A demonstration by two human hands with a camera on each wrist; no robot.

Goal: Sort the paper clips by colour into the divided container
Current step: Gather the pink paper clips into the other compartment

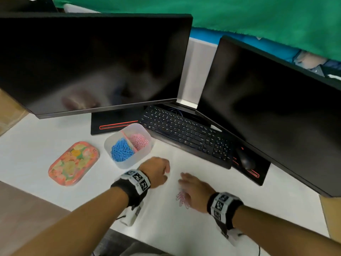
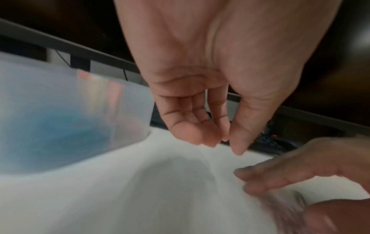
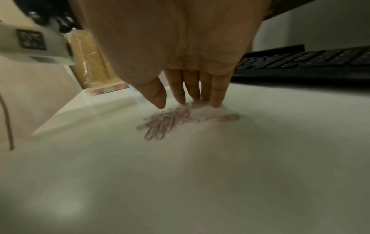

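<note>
This is an office workstation. Two large dark monitors, the left one (image 1: 92,60) and the right one (image 1: 273,111), stand angled toward each other on a white counter (image 1: 36,145), each on a black base with a red stripe. A black full-size keyboard (image 1: 186,133) lies between them, with a black mouse (image 1: 246,160) at its right end. Behind the screens rises a grey partition panel (image 1: 195,71) topped in blue (the sort that divides desks), and green cloth (image 1: 239,15) hangs above it. Small desk supplies fit the setting: a clear divided container (image 1: 129,145) of coloured paper clips and a flowered tray (image 1: 73,163).
</note>
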